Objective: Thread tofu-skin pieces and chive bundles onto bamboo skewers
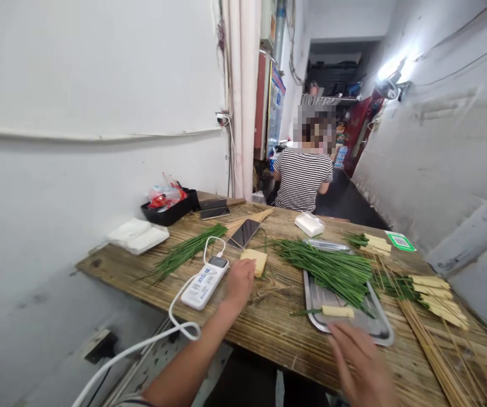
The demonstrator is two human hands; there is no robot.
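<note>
My left hand (240,281) reaches to a small stack of pale yellow tofu-skin sheets (257,260), its fingers curled and closed on the near left edge. My right hand (362,362), slightly blurred, is at the near edge of a metal tray (381,325); its fingers are stretched out and I see nothing in them. Just beyond those fingers, a tofu-skin roll (337,311) lies on the tray with green chive ends sticking out on its left. A big bunch of chives (328,265) lies across the tray.
A white power strip (205,282) with its cable lies left of my left hand. Behind are phones (244,233), more chives (188,249) and a black box (171,213). Skewered rolls (438,294) and bamboo sticks (427,345) lie right. Someone in a striped shirt (303,178) sits beyond.
</note>
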